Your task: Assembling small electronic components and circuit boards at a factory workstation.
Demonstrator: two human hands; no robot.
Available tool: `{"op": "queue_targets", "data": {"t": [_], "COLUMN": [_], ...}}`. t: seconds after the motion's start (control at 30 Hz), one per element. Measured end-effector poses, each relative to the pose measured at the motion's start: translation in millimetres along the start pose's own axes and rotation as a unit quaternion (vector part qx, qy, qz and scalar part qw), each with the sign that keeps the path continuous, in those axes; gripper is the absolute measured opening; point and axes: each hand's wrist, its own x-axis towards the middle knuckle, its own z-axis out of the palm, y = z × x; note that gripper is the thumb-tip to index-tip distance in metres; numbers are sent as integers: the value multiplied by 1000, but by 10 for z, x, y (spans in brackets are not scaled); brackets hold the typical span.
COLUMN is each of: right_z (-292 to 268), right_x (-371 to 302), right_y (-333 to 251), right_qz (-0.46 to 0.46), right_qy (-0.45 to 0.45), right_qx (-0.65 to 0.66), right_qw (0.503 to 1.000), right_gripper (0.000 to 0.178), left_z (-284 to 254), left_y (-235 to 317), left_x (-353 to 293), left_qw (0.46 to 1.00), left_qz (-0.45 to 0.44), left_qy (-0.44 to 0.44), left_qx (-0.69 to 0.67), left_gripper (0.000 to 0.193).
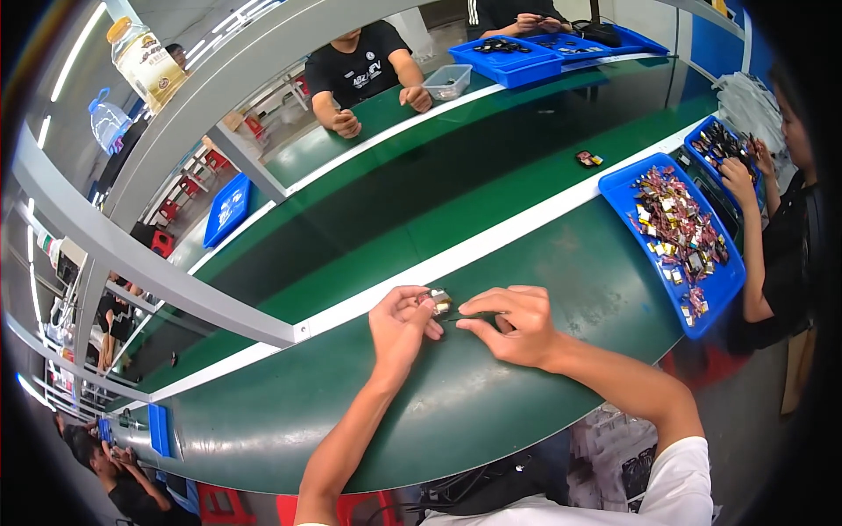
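My left hand (399,323) is closed around a small silver-and-yellow electronic part (440,302), which looks like a little battery with dark edges. It is held between thumb and fingers above the green bench. Just to its right, my right hand (519,326) pinches a thin dark piece (453,319), perhaps a wire or a slim tool; it is too small to tell. The tip of that piece points toward the part and lies close to it. Whether the two touch cannot be made out.
A blue tray (735,294) heaped with similar small parts and reddish wires lies at the right, beside a person. Beyond a white rail runs a dark green conveyor belt (368,202) bearing a small part cluster (588,159). A grey metal frame (175,254) rises at left.
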Motion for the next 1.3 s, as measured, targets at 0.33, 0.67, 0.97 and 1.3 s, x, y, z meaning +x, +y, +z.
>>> {"op": "queue_targets", "data": {"t": [0.33, 0.67, 0.97, 1.3], "right_z": [0, -29, 73, 83], "right_x": [-25, -38, -136, -62], "right_y": [55, 140, 177, 115], "right_qz": [31, 72, 299, 360], "right_qy": [-23, -29, -75, -140], "right_qx": [-25, -38, 218, 255], "right_qw": [999, 996, 926, 887], "right_gripper": [13, 15, 12, 10], "left_z": [-904, -1199, 75, -95], "left_y": [-229, -301, -42, -253], "left_x": [1045, 940, -148, -100], "left_qw": [980, 872, 923, 914], "left_qz": [73, 163, 273, 307], "left_qy": [181, 275, -112, -94], "left_qx": [28, 371, 247, 249], "left_gripper": [36, 39, 25, 10]}}
